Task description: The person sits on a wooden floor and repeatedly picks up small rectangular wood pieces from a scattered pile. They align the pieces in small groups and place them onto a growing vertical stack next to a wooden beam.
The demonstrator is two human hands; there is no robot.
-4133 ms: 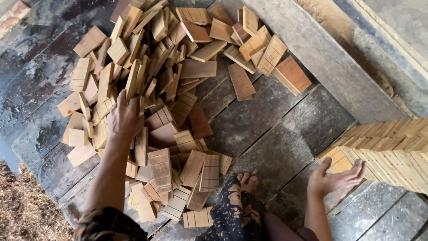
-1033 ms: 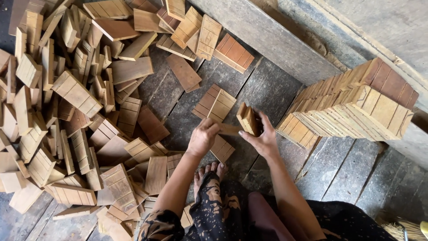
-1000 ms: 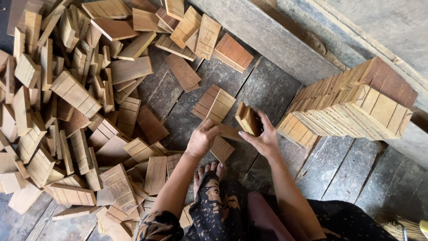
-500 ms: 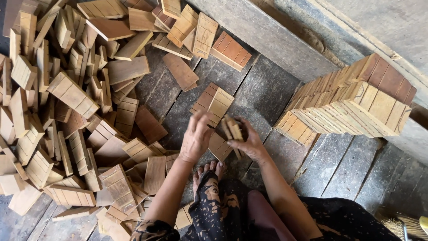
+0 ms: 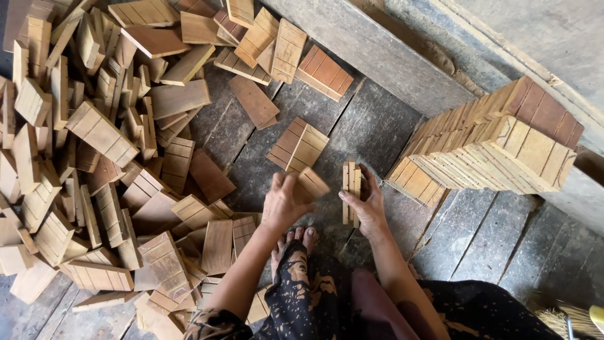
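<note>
Two hands: left hand (image 5: 284, 203), right hand (image 5: 365, 204). One bare foot (image 5: 296, 242). One neat stack of wooden tiles (image 5: 487, 141). One loose heap of tiles (image 5: 94, 145), too many to count. One broom (image 5: 576, 318).

Brightness: even, soft daylight; no harsh glare.
Light source: seems to fall from the upper right, where the stack (image 5: 497, 141) and concrete ledge (image 5: 390, 50) look palest.
Shadows: soft and short; dark gaps between blocks in the pile (image 5: 94, 138) left of the left hand (image 5: 286, 201); dim floor (image 5: 371, 132) beyond both hands.
Sharpness: centre crisp, wood grooves clear by the right hand (image 5: 365, 204).
Blur: slight on the left hand's block (image 5: 313, 184).
Edges: mild wide-angle bending; bottom corners darker.
</note>
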